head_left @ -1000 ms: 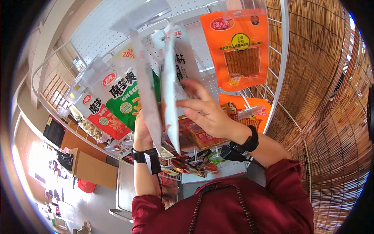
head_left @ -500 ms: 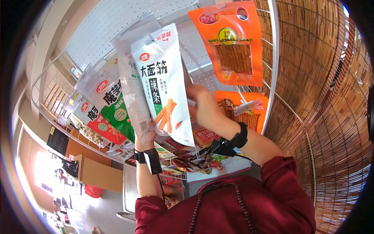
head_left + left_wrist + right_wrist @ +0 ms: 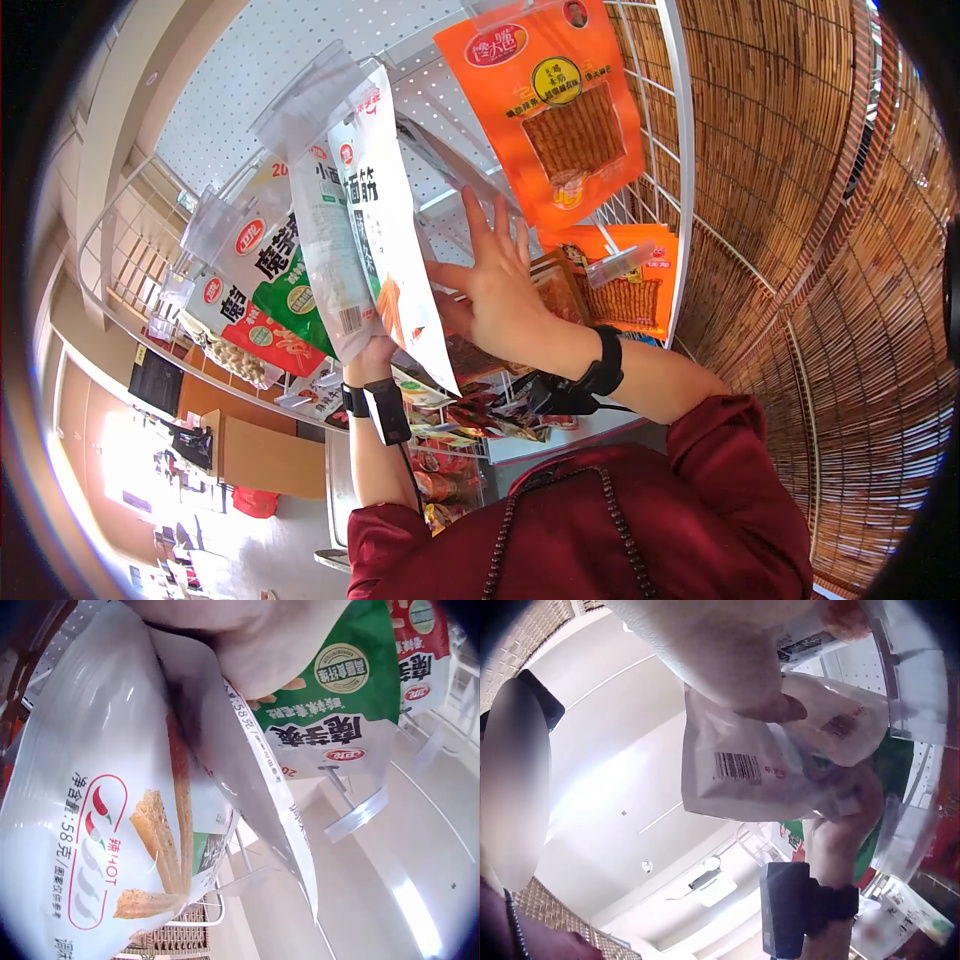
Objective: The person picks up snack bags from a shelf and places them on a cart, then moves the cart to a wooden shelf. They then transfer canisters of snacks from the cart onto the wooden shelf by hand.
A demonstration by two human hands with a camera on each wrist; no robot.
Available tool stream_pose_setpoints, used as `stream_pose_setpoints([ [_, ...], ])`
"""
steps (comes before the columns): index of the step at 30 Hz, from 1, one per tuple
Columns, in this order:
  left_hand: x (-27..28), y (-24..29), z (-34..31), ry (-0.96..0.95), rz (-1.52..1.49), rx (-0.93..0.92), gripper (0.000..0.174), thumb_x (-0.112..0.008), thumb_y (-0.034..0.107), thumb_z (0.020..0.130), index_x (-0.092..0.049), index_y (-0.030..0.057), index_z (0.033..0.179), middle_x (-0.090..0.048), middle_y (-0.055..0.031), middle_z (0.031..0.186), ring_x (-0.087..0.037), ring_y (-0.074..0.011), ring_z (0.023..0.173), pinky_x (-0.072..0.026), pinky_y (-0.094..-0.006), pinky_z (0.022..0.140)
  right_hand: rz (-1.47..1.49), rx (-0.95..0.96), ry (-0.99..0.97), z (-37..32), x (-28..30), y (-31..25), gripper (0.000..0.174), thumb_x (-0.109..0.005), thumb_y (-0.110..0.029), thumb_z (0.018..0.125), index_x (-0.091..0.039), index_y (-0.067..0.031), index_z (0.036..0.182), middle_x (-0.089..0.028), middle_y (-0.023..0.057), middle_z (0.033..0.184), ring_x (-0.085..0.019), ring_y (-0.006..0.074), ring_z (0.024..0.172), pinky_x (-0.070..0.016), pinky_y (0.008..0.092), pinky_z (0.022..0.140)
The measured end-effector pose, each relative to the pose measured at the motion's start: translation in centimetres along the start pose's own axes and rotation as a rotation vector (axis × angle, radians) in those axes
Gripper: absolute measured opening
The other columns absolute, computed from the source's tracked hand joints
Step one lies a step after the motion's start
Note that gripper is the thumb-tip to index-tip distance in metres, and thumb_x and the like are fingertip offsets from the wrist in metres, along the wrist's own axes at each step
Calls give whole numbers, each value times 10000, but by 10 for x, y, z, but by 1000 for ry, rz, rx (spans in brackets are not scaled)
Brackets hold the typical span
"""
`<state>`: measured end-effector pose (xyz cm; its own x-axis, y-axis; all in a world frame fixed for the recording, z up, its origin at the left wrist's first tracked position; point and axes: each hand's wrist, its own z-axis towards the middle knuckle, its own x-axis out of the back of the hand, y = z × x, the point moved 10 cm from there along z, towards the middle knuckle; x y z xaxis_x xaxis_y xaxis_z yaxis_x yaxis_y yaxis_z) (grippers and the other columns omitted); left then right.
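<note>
A white snack packet (image 3: 395,215) with dark lettering and a picture of orange sticks stands upright, turned partly edge-on, in front of the rack. Directly left of it, another white packet (image 3: 325,245) overlaps it. My left hand (image 3: 370,360) grips the packets low down, its fingers mostly hidden behind them; in the left wrist view the two packets fan apart beside the hand (image 3: 259,637). My right hand (image 3: 505,295) is at the right side of the front packet, fingers spread and fairly straight. A thumb or finger overlaps the packets in the right wrist view.
Orange snack packets (image 3: 545,120) hang at the right, with more orange ones (image 3: 625,300) below. Green (image 3: 290,300) and red (image 3: 270,345) packets hang at the left. Metal hooks with clear tag holders (image 3: 625,263) stick out. A reed screen (image 3: 780,200) borders the right side.
The front white packet swung to face me, then turned partly edge-on again. My right hand came off its curled position behind the packet and spread its fingers. The left hand keeps its hold.
</note>
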<state>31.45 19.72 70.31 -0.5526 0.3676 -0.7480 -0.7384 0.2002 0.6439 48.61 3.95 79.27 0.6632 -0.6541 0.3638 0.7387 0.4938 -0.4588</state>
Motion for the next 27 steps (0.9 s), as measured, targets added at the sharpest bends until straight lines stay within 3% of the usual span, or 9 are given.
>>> stream_pose_setpoints([
  [5,-9,-3,-2,-11,-75,10,533,-342,413,876,-371,25,1242,-451,-162,1227,-446,-337,1105,-330,-492,953,-26,-11,3,2,8,4,368,-614,-164,683,-627,-289,1029,-127,305,1361,-42,551,1233,-91,632,964],
  [8,-21,-5,0,-95,-75,28,469,-381,350,878,-391,30,1221,-447,-157,1227,-446,-314,1108,-360,-463,937,-31,7,40,5,13,11,371,-610,-140,680,-624,-250,1034,-150,307,1354,-153,518,1226,-172,551,993],
  [10,-21,-6,1,-97,-44,18,466,-383,348,878,-393,31,1219,-448,-156,1225,-447,-313,1107,-361,-462,936,249,-88,59,14,13,29,442,-591,-60,675,-577,-142,1109,-216,295,1333,-254,445,1224,-270,434,991],
  [11,-21,-6,0,-98,-28,14,465,-383,346,877,-394,31,1218,-449,-156,1224,-447,-312,1107,-362,-461,936,262,-138,-25,18,6,34,490,-564,-33,672,-517,-64,1159,-349,261,1274,-398,373,1146,-339,372,948],
  [15,-23,-4,2,-112,35,-12,458,-387,341,877,-398,32,1215,-453,-154,1219,-449,-309,1104,-364,-458,934,161,-3,87,16,26,23,496,-567,-19,684,-490,-36,1174,-441,209,1213,-466,336,1074,-383,387,899],
  [20,-15,0,0,-96,98,-54,451,-390,335,876,-402,33,1210,-457,-152,1213,-451,-306,1102,-368,-455,931,301,57,252,18,85,22,364,-542,45,724,-567,-16,1081,-566,136,1070,-550,217,980,-426,298,827],
  [23,-12,1,-1,-95,138,-73,446,-393,331,876,-405,34,1208,-460,-150,1210,-453,-304,1100,-370,-453,930,455,-106,204,26,92,41,309,-548,36,750,-595,-14,1051,-607,66,1017,-554,87,865,-437,197,697],
  [26,-13,3,1,-100,182,-89,441,-395,327,875,-408,34,1205,-463,-149,1206,-454,-302,1098,-372,-450,929,577,-229,127,31,94,52,284,-548,24,740,-608,-9,1016,-641,101,951,-598,123,810,-454,231,703],
  [27,-14,3,3,-101,198,-94,440,-396,326,875,-409,35,1204,-464,-148,1205,-455,-301,1098,-372,-450,928,612,-298,92,32,94,55,282,-552,23,749,-608,-8,1024,-649,75,927,-572,73,740,-452,214,670],
])
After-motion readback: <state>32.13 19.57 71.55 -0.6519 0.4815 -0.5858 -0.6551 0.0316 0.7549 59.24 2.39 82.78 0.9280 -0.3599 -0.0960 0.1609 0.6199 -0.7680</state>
